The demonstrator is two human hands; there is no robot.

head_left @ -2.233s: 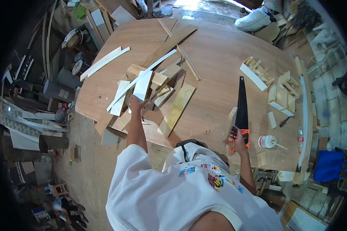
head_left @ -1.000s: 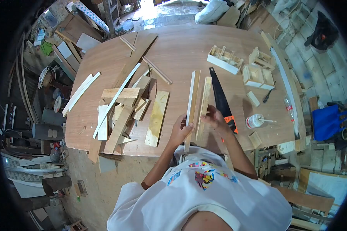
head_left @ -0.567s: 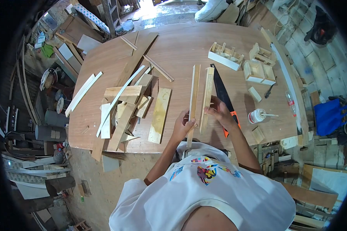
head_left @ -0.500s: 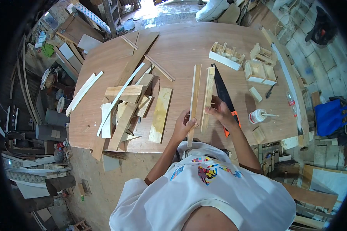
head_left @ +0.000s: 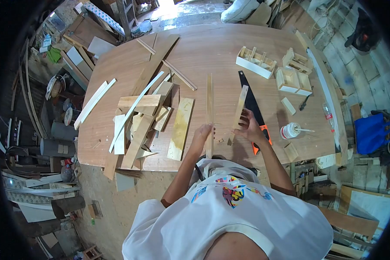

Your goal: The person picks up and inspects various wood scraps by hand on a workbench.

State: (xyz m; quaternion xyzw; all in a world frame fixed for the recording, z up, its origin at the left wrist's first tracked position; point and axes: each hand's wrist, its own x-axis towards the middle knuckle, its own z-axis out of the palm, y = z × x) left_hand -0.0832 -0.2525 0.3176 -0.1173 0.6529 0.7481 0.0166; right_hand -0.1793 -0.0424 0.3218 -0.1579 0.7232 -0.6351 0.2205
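My left hand [head_left: 203, 133] is closed on a long, thin wooden strip [head_left: 210, 102] that points away from me over the table's front. In my right hand [head_left: 248, 126] is a shorter wooden strip [head_left: 240, 107], gripped near its middle and tilted with its far end to the right. The two strips are apart. Just right of the shorter strip lies a handsaw [head_left: 252, 99] with a black blade and an orange handle, partly behind my right hand. A small wood bit [head_left: 220, 140] rests on the table between my hands.
Left on the table [head_left: 203, 47] are a pile of wood offcuts [head_left: 145, 117] and a flat board [head_left: 180, 130]. To the right stand small wooden boxes [head_left: 255, 63], a white glue bottle [head_left: 290, 130], a wood block [head_left: 288, 106] and a clear plastic bottle [head_left: 328, 116].
My left hand's strip has moved left and now stands straighter. The right hand's strip has shifted nearer to me and tilted rightward, widening the gap between the two.
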